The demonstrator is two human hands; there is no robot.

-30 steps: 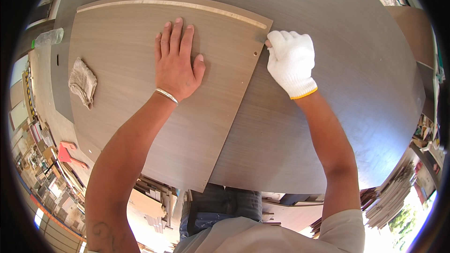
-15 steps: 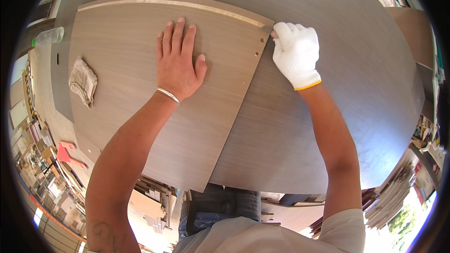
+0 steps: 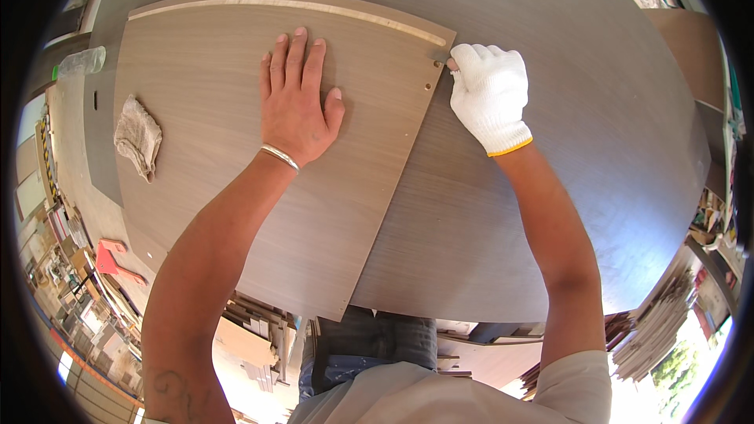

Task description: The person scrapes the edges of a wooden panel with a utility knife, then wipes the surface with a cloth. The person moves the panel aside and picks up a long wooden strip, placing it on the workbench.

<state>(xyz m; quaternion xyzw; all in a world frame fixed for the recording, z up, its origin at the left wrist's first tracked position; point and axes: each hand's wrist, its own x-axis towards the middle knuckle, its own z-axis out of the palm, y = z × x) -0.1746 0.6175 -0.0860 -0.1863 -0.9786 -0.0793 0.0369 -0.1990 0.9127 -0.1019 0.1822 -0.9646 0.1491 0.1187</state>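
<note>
A light wood-grain panel (image 3: 236, 94) lies on a larger, darker board (image 3: 565, 133). My bare left hand (image 3: 297, 102), with a thin bracelet at the wrist, presses flat on the panel's middle with fingers spread. My right hand (image 3: 488, 94) wears a white knit glove with a yellow cuff. Its fingers are curled at the panel's far right corner, pinching something small that I cannot make out against the edge. Two small drilled holes (image 3: 429, 85) show near that corner. A pale strip (image 3: 290, 6) runs along the panel's far edge.
A crumpled grey rag (image 3: 138, 137) lies on the panel's left part. A clear plastic bottle (image 3: 78, 61) sits at the far left edge. Below the boards are stacked wood offcuts (image 3: 251, 330), a red tool (image 3: 110, 261) and stacked sheets (image 3: 660, 322) at lower right.
My gloved right hand has moved up along the panel's right edge to its far corner. The left hand stays flat in the same spot.
</note>
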